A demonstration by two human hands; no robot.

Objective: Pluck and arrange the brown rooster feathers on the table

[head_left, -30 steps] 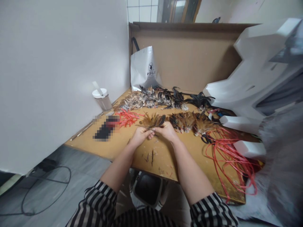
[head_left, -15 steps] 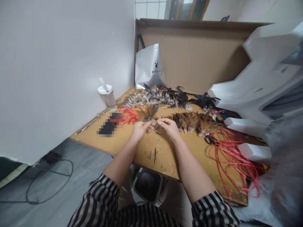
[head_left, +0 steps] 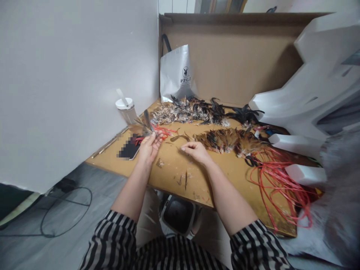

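Observation:
My left hand (head_left: pixel 149 147) is closed on a small bunch of brown and dark feathers (head_left: pixel 142 127) over the left part of the table. Red plastic strips (head_left: pixel 165 131) lie right beside and behind that hand. Thumb and fingers pinched together, my right hand (head_left: pixel 195 152) is low over the middle of the table; whether something thin is between its fingertips I cannot make out. Just beyond the fingertips lie a few loose feathers (head_left: pixel 178 138). A row of tied brown feather bunches (head_left: pixel 225 140) stretches to the right of my right hand.
Mixed feathers (head_left: pixel 191 112) line the back, before a silver bag (head_left: pixel 176 73). A lidded cup (head_left: pixel 127 110) and a phone (head_left: pixel 128 150) are at left. Black-handled scissors (head_left: pixel 251 161) and red strips (head_left: pixel 277 187) lie right, beside white foam (head_left: pixel 303 146). A bin (head_left: pixel 179 213) stands below the table edge.
My hands have come apart. The left has moved left with the feather bunch, toward the phone; the right stays near the middle, still pinched. Loose feathers now show on the table between them.

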